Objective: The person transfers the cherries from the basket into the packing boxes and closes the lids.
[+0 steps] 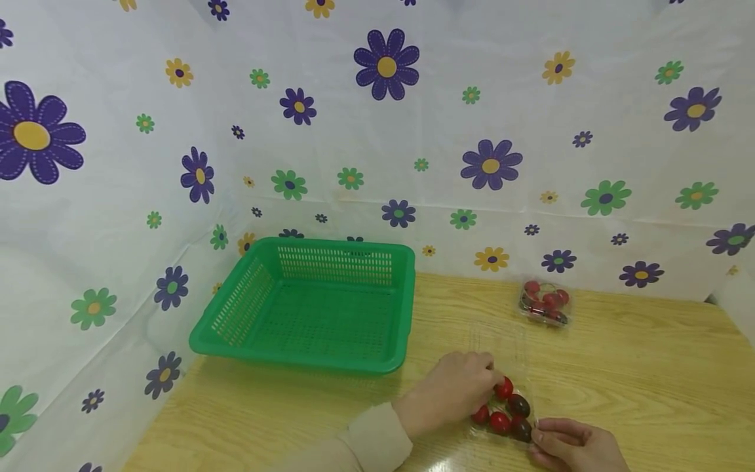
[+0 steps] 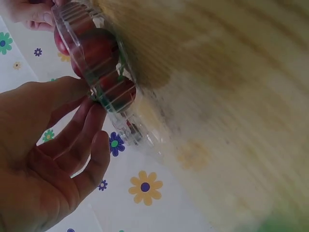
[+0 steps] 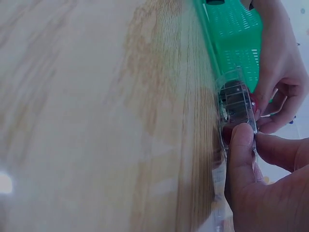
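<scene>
A clear plastic clamshell box (image 1: 501,440) of red and dark cherries (image 1: 500,423) lies on the table, its transparent lid (image 1: 498,341) folded back. My left hand (image 1: 454,390) reaches over the box from the left, its thumb and fingers pinching a red cherry (image 1: 504,388) at the far end. In the left wrist view the fingertips of the left hand (image 2: 63,140) meet at the box rim, beside a cherry and a bit of green. My right hand (image 1: 580,446) grips the box's near right corner between thumb and fingers; in the right wrist view its thumb (image 3: 241,145) presses the clear wall.
A green slotted plastic basket (image 1: 301,362) stands at the left, with nothing in it. Another clear box of cherries (image 1: 545,303) sits at the back of the wooden table (image 1: 637,373). A flower-printed white sheet (image 1: 436,131) hangs behind and along the left side.
</scene>
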`<act>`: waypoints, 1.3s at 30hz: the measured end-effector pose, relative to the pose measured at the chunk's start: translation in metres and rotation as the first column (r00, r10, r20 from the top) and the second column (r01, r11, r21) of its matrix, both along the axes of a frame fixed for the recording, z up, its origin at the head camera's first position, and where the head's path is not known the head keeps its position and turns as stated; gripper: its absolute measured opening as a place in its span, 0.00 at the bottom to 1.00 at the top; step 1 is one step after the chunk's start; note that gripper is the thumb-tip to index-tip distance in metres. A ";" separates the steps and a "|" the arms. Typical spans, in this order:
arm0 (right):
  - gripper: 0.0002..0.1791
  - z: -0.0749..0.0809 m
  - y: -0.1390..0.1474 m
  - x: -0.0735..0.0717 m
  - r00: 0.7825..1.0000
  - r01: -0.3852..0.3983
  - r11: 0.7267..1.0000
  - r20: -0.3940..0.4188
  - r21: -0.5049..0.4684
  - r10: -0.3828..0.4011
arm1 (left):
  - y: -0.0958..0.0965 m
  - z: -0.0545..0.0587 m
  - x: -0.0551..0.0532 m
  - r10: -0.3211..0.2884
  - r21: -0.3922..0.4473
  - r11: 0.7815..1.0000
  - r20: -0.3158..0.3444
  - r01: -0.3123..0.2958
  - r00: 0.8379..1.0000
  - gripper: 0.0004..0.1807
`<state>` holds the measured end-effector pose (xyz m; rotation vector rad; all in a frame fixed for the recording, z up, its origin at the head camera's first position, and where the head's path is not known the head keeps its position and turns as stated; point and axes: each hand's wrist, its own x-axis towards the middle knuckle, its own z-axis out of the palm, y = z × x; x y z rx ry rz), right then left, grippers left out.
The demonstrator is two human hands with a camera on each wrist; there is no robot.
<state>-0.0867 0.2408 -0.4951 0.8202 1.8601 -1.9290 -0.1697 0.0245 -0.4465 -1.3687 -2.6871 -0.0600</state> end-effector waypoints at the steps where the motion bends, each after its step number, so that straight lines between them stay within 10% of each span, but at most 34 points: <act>1: 0.19 0.000 0.000 0.000 1.000 0.000 1.000 0.001 0.004 0.000 | 0.000 -0.001 0.001 0.018 0.019 1.000 0.017 -0.019 1.000 0.05; 6: 0.19 0.001 -0.001 0.001 1.000 0.003 0.999 0.010 0.033 -0.003 | -0.003 -0.003 0.006 0.141 0.137 0.976 0.201 -0.171 0.969 0.11; 11: 0.19 0.003 -0.002 0.001 1.000 0.001 1.000 0.011 0.030 -0.001 | -0.009 0.003 0.015 0.281 0.168 0.917 0.370 -0.361 0.885 0.09; 14: 0.18 0.004 -0.002 0.001 1.000 0.001 1.000 0.011 0.026 -0.002 | -0.014 0.005 0.021 0.316 0.148 0.886 0.499 -0.439 0.807 0.20; 20: 0.17 0.004 -0.001 0.001 1.000 0.002 1.000 0.011 0.018 -0.002 | -0.022 0.006 0.032 0.276 0.086 0.852 0.763 -0.516 0.584 0.23; 23: 0.18 0.004 0.001 0.001 1.000 0.002 1.000 0.014 0.018 -0.002 | -0.023 0.005 0.034 0.260 0.081 0.841 0.806 -0.535 0.532 0.11; 30: 0.19 0.003 0.006 0.000 0.999 0.005 0.999 0.048 0.048 -0.007 | -0.023 -0.003 0.037 0.120 0.134 0.780 0.926 -0.611 0.358 0.29; 32: 0.20 0.002 0.008 -0.002 0.998 -0.007 0.999 0.062 0.050 0.004 | -0.024 -0.005 0.037 0.103 0.149 0.769 0.931 -0.622 0.350 0.28; 37: 0.18 0.004 0.013 -0.005 0.989 -0.116 0.984 0.104 0.135 0.103 | -0.024 -0.011 0.038 0.148 0.155 0.754 0.907 -0.639 0.395 0.25; 39: 0.16 0.005 0.016 -0.006 0.982 -0.171 0.970 0.107 0.171 0.154 | -0.023 -0.012 0.039 0.156 0.152 0.737 0.910 -0.659 0.384 0.24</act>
